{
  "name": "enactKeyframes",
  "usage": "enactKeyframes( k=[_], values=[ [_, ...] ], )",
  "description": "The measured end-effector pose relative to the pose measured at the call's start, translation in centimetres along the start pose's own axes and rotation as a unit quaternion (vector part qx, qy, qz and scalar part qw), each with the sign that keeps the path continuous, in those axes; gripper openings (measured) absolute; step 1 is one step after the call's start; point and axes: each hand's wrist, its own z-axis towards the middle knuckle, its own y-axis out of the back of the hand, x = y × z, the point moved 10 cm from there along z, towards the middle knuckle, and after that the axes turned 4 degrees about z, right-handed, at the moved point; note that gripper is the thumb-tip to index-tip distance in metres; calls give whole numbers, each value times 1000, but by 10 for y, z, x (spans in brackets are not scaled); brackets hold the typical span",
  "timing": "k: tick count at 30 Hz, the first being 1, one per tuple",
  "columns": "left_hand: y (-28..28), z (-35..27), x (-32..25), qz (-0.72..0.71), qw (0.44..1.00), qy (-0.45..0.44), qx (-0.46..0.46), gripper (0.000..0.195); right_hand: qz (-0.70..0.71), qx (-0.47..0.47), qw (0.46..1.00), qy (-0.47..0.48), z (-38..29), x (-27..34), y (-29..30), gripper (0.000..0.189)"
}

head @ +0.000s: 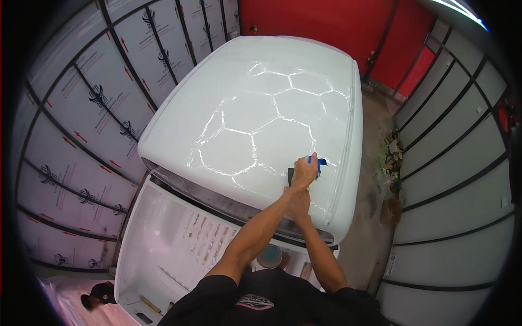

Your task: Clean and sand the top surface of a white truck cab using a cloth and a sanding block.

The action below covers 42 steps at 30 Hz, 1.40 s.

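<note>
A white vehicle roof (228,150) with bright hexagonal light reflections spreads before me. My left hand (305,173) is closed around something blue (321,166), perhaps a cloth or a wrapped tool, close above the roof's near right part. Just below it, partly hidden by it, is my right hand (299,203); its fingers are mostly hidden. A dark flat block or pad (290,177) shows at the left edge of the hands, and which hand holds it is unclear. The forearms lie close together over the roof's near edge.
Below the roof lies the white truck bed (175,228), with a round container (269,256) near my body and a wooden-handled tool (151,304) at lower left. Another person (100,294) is at far lower left. Panelled walls flank the vehicle; debris (393,157) lies at right.
</note>
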Motion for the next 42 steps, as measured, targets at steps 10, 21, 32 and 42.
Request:
enactKeyframes(
  k=[10, 21, 32, 42],
  values=[
    [180, 24, 32, 348, 892, -221, -186, 21, -92, -38, 995, -5, 6, 5, 38, 71],
    [270, 19, 69, 394, 861, -187, -260, 22, -142, -11, 988, -67, 59, -87, 74, 76],
    [257, 15, 58, 405, 861, -191, -240, 23, -164, -31, 979, -114, 157, -146, 111, 90],
    [262, 16, 63, 431, 849, -180, -248, 23, -154, -33, 979, -128, 77, -111, 108, 92]
  ],
)
